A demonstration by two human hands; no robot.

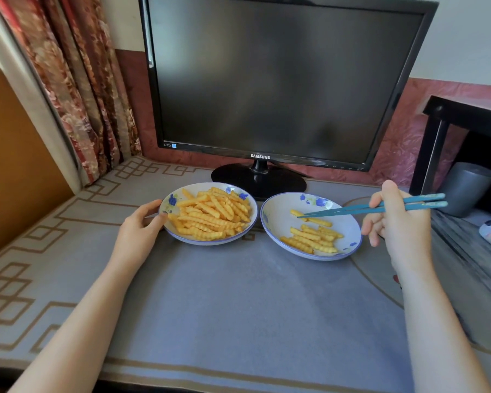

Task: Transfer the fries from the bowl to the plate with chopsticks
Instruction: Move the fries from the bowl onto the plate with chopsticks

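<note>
Two white dishes with blue flowers stand side by side before the monitor. The left dish, the bowl [165,207], is heaped with crinkle-cut fries [213,214]. My left hand [142,225] grips its left rim, thumb on the edge. The right dish, the plate [275,208], carries several fries [312,236], most near its front. My right hand [394,222] holds a pair of teal chopsticks [380,208]. Their tips lie over the plate's far part, at a single fry [296,213]; whether they pinch it I cannot tell.
A black monitor [267,80] on a round stand [258,180] rises just behind the dishes. A grey cup [465,191] and a dark shelf frame [437,143] stand at the right. A grey patterned cloth [238,293] covers the table; curtains hang at the back left.
</note>
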